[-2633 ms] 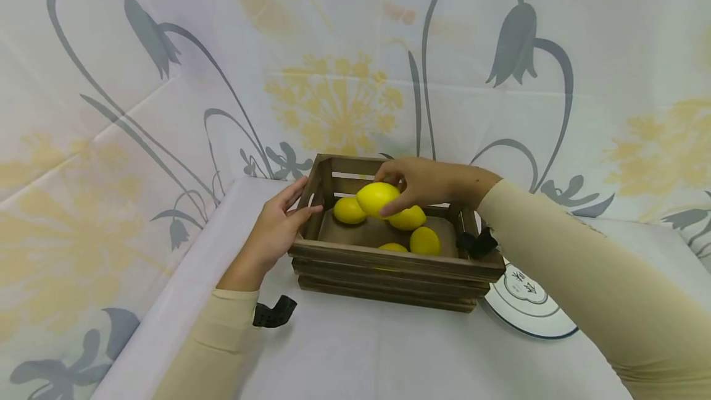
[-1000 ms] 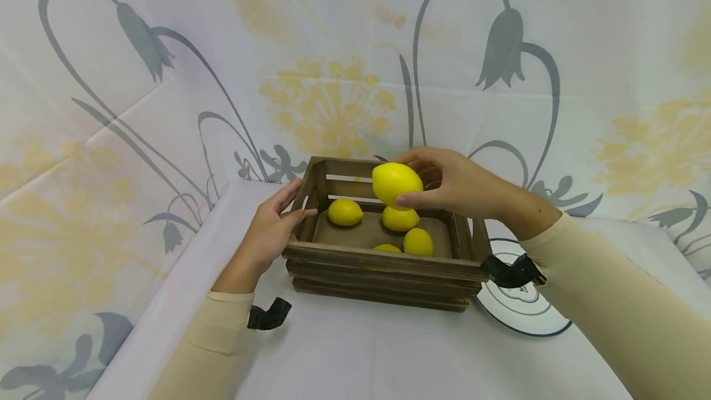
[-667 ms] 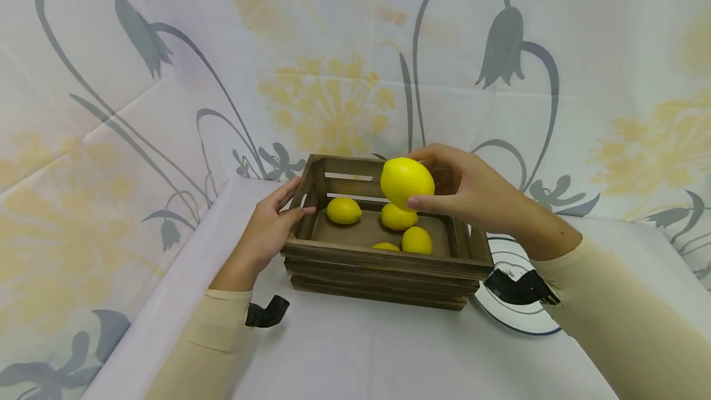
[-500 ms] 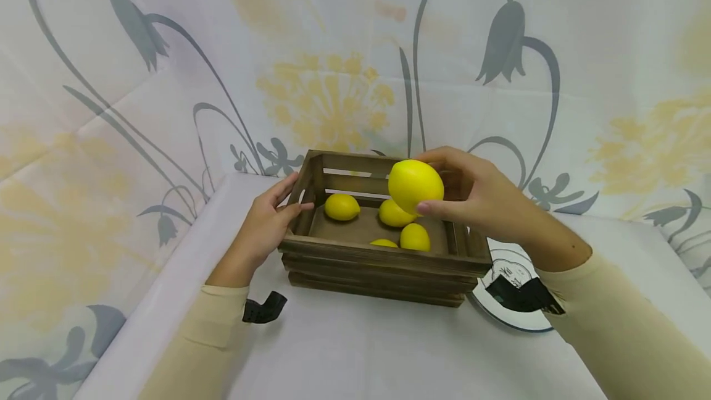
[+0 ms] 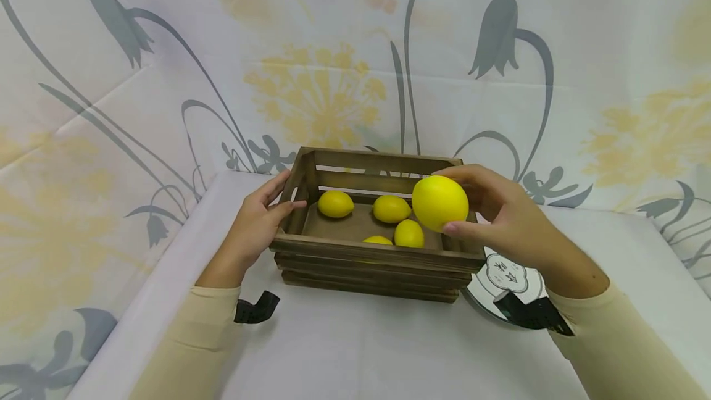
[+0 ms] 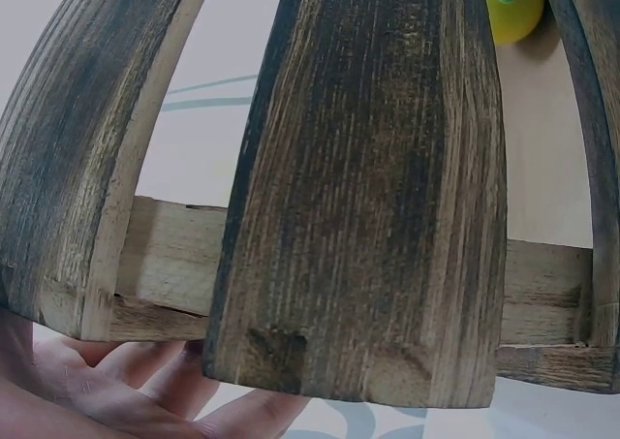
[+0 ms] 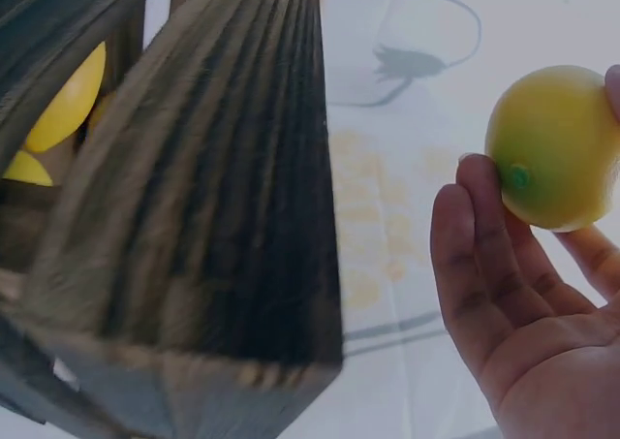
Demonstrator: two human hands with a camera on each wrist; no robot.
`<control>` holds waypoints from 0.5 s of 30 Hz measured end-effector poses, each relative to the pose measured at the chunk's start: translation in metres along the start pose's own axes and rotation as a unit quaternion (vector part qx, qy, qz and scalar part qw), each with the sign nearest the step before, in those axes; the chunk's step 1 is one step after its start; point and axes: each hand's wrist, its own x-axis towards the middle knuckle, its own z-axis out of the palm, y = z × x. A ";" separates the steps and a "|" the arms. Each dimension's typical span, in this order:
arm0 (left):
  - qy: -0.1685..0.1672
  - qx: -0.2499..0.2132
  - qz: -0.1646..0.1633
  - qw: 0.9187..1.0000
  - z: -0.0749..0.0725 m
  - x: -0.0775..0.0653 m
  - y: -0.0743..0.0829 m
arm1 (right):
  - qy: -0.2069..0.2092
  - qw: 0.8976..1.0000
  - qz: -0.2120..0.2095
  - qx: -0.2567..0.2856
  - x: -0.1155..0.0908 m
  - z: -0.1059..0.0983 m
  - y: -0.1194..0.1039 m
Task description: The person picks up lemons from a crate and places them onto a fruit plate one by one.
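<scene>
Lemon, gripped by the right hand near the crate's right end (four more lemons lie inside); the left hand, fingers relaxed, rests against the opposite end.

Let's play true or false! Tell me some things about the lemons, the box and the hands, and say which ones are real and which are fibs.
1. The right hand is holding a lemon. True.
2. Both hands hold lemons. False: the left hand is on one end of the wooden crate.
3. Four lemons can be seen inside the crate. True.
4. The plate is inside the crate. False: it is on the table, beside the crate.
5. The sleeves are bright red. False: they are pale tan.
6. The backdrop has flowers on it. True.
</scene>
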 end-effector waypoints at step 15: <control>-0.005 0.002 -0.008 1.000 0.001 0.000 0.000 | 0.069 0.994 -0.034 0.081 -0.039 -0.008 0.022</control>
